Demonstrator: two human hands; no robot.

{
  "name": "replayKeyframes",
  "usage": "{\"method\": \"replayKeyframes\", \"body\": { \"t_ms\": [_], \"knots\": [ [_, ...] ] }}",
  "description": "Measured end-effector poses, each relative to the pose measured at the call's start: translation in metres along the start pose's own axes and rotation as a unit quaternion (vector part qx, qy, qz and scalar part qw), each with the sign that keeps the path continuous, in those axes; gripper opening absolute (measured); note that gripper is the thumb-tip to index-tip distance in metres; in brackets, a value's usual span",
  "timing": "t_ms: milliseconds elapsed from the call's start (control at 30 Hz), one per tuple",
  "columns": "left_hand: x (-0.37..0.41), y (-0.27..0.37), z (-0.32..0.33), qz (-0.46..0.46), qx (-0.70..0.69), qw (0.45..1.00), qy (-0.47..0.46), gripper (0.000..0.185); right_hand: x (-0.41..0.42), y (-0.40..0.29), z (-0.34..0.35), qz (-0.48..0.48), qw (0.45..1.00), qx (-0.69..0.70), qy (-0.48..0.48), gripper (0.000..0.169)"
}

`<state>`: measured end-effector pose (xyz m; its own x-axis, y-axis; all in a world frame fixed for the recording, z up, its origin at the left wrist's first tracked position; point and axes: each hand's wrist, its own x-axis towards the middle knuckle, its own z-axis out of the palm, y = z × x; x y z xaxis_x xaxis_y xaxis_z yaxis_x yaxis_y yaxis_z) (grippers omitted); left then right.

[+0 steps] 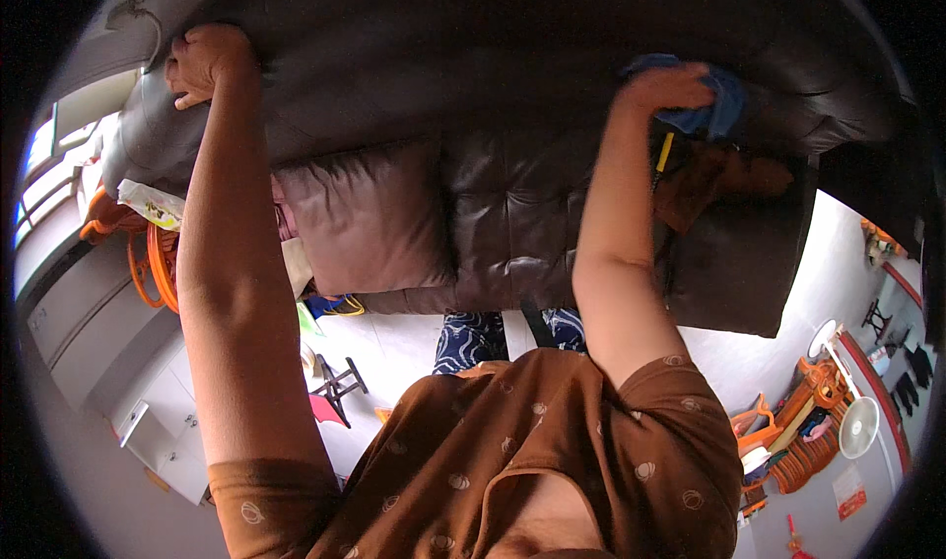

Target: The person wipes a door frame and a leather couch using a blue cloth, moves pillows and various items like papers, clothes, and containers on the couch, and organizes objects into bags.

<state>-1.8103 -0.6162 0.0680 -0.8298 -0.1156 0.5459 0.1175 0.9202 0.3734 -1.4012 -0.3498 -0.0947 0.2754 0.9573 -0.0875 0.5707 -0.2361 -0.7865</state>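
Observation:
A dark brown leather sofa (pixel 510 212) with a tufted seat fills the space in front of me. My left hand (pixel 211 64) rests at the left end of its backrest, holding nothing, with the fingers bent and somewhat apart. Over on the right, my right hand (pixel 669 86) presses a blue cloth (pixel 720 105) against the backrest; the hand is slightly blurred. Part of the cloth lies hidden under the palm. Between my arms, a brown leather cushion (pixel 369 219) leans on the seat.
By my right forearm are a yellow-handled item (pixel 665 153) and a brown object (pixel 687 193) on the sofa. An orange wooden chair (pixel 159 263) and a patterned plastic bag (pixel 151 204) are at left. A folding stool (pixel 340 389) stands on the floor; a fan (pixel 859 426) is at right.

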Motion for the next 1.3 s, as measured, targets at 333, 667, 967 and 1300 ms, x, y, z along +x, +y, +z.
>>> {"method": "replayKeyframes", "body": {
  "t_ms": [333, 667, 967, 1300],
  "knots": [
    [-0.009, 0.017, 0.000, -0.014, -0.071, 0.997, 0.027, 0.039, -0.334, -0.034, 0.132, -0.351, 0.932, 0.018, -0.083, 0.084],
    [0.001, -0.001, 0.006, -0.013, -0.073, 0.997, 0.023, 0.040, -0.191, -0.003, 0.078, -0.072, 0.988, 0.139, 0.004, 0.074],
    [-0.019, 0.014, 0.000, -0.048, 0.033, 0.993, 0.103, 0.033, -0.084, 0.099, 0.070, -0.214, 0.960, 0.140, 0.115, 0.074],
    [0.030, -0.019, 0.029, 0.025, 0.093, 0.995, 0.032, 0.039, -0.326, 0.271, 0.064, -0.260, 0.907, -0.132, -0.305, 0.045]
  ]
}}
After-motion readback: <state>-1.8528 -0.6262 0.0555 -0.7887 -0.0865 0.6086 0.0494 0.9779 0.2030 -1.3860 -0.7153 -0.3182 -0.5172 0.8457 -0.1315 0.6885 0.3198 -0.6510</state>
